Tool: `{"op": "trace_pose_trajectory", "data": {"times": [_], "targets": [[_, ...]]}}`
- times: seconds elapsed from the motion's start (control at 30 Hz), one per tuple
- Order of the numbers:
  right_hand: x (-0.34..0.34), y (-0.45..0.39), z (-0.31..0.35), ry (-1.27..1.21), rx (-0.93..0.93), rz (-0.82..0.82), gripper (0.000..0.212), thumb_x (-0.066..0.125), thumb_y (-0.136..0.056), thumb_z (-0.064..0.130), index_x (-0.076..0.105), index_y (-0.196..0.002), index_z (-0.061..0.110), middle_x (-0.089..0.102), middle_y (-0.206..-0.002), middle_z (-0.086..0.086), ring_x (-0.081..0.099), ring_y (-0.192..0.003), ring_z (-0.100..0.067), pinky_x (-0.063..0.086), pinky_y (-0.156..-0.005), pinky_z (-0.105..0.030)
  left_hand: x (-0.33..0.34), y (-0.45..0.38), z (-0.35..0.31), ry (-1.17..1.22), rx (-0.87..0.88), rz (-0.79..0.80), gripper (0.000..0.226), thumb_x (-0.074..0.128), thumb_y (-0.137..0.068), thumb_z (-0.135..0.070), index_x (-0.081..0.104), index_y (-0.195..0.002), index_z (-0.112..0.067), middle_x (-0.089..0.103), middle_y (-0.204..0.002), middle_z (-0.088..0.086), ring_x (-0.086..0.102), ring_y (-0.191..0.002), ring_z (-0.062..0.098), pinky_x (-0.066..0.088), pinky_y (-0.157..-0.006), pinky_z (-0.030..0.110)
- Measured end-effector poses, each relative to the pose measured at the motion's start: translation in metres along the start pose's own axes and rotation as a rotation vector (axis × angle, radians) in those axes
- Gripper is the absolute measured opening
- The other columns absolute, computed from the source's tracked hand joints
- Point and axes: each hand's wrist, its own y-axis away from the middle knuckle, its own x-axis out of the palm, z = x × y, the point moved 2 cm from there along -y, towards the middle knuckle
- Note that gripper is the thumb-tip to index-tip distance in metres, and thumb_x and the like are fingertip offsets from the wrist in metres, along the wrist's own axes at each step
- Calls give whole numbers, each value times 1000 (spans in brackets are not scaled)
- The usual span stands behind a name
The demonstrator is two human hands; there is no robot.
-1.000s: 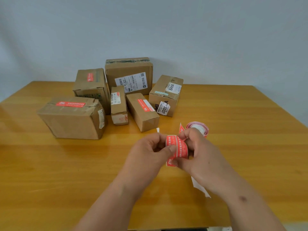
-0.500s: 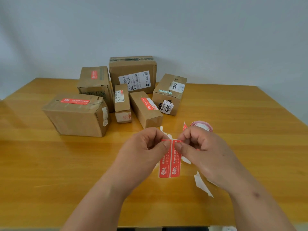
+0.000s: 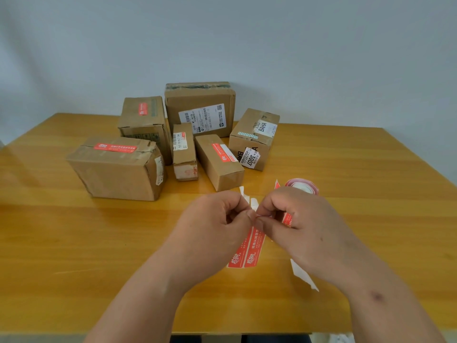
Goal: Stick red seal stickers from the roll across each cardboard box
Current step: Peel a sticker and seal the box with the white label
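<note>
A strip of red seal stickers [image 3: 247, 251] hangs from my two hands over the table's middle. My left hand [image 3: 212, 226] pinches its top edge on the left and my right hand [image 3: 296, 224] pinches it on the right, fingertips almost touching. The sticker roll [image 3: 303, 186] lies just behind my right hand. Several cardboard boxes stand at the back left: a large one [image 3: 116, 169] with a red seal on top, a tall one [image 3: 143, 122] with a red seal, a slim box [image 3: 218, 159] with a red seal, a narrow box [image 3: 184, 152], a labelled big box [image 3: 200, 107] and an angled box [image 3: 252, 137].
A white scrap of backing paper [image 3: 304, 276] lies on the wooden table [image 3: 74, 243] under my right forearm. Small white paper bits [image 3: 243, 194] stick up behind my fingers. A pale wall stands behind the table's far edge.
The sticker strip went from curled between my fingers to hanging down flat. My hands have drawn together at its top edge, a little lower.
</note>
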Motion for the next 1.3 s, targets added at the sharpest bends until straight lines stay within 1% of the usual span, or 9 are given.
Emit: {"op": "trace_pose_trajectory", "data": {"times": [0.1,0.23,0.4,0.67,0.87,1.03,1.13,1.2,1.3], "targets": [[1,1,0,2,-20,-1,11,66,-86,32,62,-77,27,61,-78,13,55,-80,-7,43,-64,-22,0,1,1,14,6,-7,22,59,-93,-26,67,-73,-20,60,-57,-12,52,-50,-2,35,-46,9],[1,1,1,-14,-28,-28,11,68,-84,31,63,-75,26,62,-75,13,56,-78,-7,43,-61,-22,0,3,1,71,4,-7,25,59,-92,-26,66,-69,-20,64,-61,-3,53,-51,0,40,-49,14],[0,2,2,-33,-44,-49,14,72,-82,27,64,-70,25,62,-72,12,56,-77,-9,42,-60,-21,1,4,1,141,-15,-4,28,59,-93,-25,65,-65,-20,62,-57,-6,53,-51,0,40,-49,12],[0,4,3,-58,-34,-35,15,73,-81,25,64,-69,25,63,-73,10,59,-76,-9,45,-62,-26,4,5,4,196,-57,10,25,60,-91,-27,65,-70,-13,63,-60,-3,57,-53,0,42,-50,11],[0,5,3,-64,-17,-23,15,72,-82,28,64,-69,26,64,-74,10,60,-75,-8,47,-62,-28,6,6,4,220,-67,16,26,59,-91,-26,64,-72,-10,65,-66,7,59,-56,4,47,-53,15],[0,6,4,-57,-31,-30,18,72,-82,27,63,-67,26,62,-72,12,59,-74,-7,46,-61,-22,8,8,6,257,-101,8,26,58,-93,-27,64,-75,-8,66,-70,11,61,-60,9,48,-56,14],[1,7,3,-54,1,-19,14,70,-82,30,64,-70,28,63,-75,14,60,-76,-4,47,-61,-19,7,8,6,270,-121,14,26,58,-92,-30,66,-75,-13,69,-70,4,65,-63,9,50,-57,12],[0,7,1,-134,57,-23,9,73,-81,30,65,-77,33,64,-78,15,61,-77,-3,50,-63,-17,7,8,6,268,-122,20,25,58,-91,-32,66,-74,-16,70,-69,0,67,-64,9,50,-57,12],[1,7,-3,-294,142,19,28,77,-77,26,62,-96,39,66,-81,8,64,-77,-4,51,-66,-15,7,7,5,269,-113,11,24,59,-90,-34,65,-73,-19,70,-69,-2,68,-64,9,50,-57,12]]}}
